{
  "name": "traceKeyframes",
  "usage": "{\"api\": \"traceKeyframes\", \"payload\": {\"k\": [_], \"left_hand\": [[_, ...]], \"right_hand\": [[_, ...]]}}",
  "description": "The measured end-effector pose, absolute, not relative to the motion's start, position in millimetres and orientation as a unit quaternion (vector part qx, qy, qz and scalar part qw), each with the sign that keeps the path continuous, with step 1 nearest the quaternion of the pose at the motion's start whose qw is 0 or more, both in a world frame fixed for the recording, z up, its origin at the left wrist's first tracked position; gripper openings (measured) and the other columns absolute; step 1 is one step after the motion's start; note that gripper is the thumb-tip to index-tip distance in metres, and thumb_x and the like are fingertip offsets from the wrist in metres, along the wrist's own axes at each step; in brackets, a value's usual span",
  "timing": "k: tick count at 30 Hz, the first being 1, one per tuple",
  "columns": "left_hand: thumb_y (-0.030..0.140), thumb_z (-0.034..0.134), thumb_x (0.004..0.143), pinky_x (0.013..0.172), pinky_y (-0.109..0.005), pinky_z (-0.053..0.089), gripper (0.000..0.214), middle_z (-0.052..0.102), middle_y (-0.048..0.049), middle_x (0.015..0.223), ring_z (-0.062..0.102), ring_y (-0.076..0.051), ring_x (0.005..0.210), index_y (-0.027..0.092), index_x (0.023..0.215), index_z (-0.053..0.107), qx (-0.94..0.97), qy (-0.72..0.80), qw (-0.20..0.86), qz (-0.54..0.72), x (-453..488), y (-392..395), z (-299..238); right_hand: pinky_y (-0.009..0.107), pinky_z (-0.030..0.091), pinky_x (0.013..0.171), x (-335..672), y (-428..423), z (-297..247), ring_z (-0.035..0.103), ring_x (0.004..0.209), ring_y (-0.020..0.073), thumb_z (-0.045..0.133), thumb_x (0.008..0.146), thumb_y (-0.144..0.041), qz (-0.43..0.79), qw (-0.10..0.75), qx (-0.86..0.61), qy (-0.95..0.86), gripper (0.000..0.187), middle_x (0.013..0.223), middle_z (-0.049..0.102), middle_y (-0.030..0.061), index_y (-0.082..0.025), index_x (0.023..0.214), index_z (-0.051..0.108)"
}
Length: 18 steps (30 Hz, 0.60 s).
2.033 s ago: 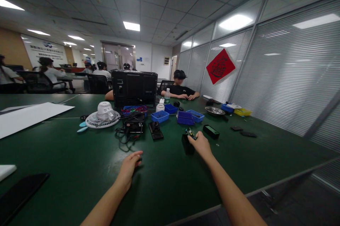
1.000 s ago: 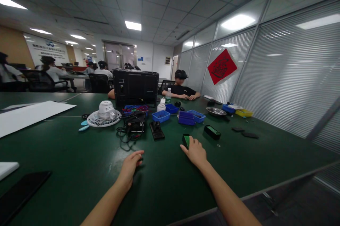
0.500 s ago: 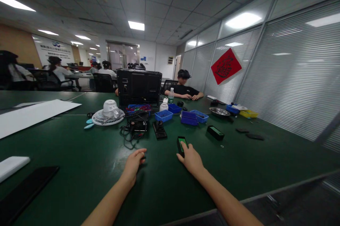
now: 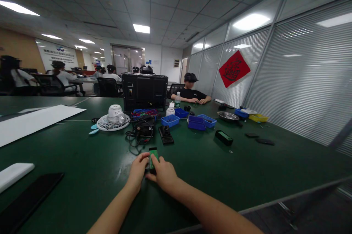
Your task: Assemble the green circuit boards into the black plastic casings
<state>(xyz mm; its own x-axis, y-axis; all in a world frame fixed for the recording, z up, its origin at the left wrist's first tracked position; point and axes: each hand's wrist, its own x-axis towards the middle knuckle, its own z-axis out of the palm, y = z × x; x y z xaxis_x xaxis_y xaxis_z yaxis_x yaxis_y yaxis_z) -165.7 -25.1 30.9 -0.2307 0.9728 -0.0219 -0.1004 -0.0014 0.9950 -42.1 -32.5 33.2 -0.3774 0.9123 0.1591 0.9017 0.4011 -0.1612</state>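
A small black box with a green circuit board in its top lies between my two hands, just above or on the green table. My right hand grips it from the right, the fingers over its top and the thumb low at the near end. Against its left side are the curled fingers of my left hand. My hands hide the box's near part. A second black box with a green board lies on the table to the right, apart from both hands.
Beyond my hands stand a black power supply with cables, a black device on a flat base, blue bins and a white fan. A large black panel rises behind them. A person sits across the table.
My right hand has brought the black box leftward across the table to my left hand. My left fingers, apart from it before, now touch its left side.
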Motion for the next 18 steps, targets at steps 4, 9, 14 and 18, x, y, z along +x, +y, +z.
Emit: {"api": "traceKeyframes", "payload": {"k": [4, 9, 14, 18], "left_hand": [[0.024, 0.056, 0.057, 0.073, -0.029, 0.043, 0.026, 0.064, -0.0043, 0.08, 0.057, -0.018, 0.078, 0.016, 0.081, 0.061, 0.371, 0.56, 0.422, 0.608, -174.2, -23.9, 37.4], [0.019, 0.054, 0.058, 0.066, -0.026, 0.042, 0.026, 0.06, -0.0002, 0.073, 0.055, -0.013, 0.067, 0.016, 0.083, 0.059, 0.288, 0.589, 0.415, 0.631, -189.4, -20.3, 45.4], [0.018, 0.053, 0.062, 0.059, -0.023, 0.043, 0.029, 0.059, -0.0005, 0.071, 0.054, -0.012, 0.061, 0.015, 0.09, 0.058, 0.246, 0.585, 0.451, 0.628, -203.1, -17.5, 49.3], [0.012, 0.056, 0.062, 0.063, -0.021, 0.044, 0.047, 0.06, -0.0094, 0.102, 0.059, -0.014, 0.077, 0.016, 0.109, 0.055, 0.286, 0.599, 0.448, 0.599, -207.2, -16.7, 49.4]], "right_hand": [[0.036, 0.046, 0.065, -67.5, -31.4, 38.9, 0.061, 0.08, 0.0263, 0.057, 0.073, -0.05, 0.03, 0.11, -0.522, -0.845, 0.072, 0.103, 0.055, 0.0137, -0.022, 0.133, 0.029], [0.035, 0.047, 0.063, -91.7, -33.5, 40.4, 0.061, 0.079, 0.027, 0.061, 0.071, -0.046, 0.035, 0.118, -0.512, -0.85, 0.071, 0.103, 0.056, 0.0134, -0.023, 0.131, 0.031], [0.037, 0.045, 0.071, -90.5, -32.1, 34.5, 0.059, 0.089, 0.0282, 0.055, 0.073, -0.053, 0.091, 0.181, -0.502, -0.841, 0.078, 0.11, 0.056, 0.0151, -0.02, 0.136, 0.023], [0.03, 0.044, 0.068, -69.2, -17.9, 28.3, 0.061, 0.075, 0.0197, 0.033, 0.086, -0.052, 0.219, 0.308, -0.523, -0.764, 0.059, 0.088, 0.063, 0.0089, -0.014, 0.132, 0.03]]}}
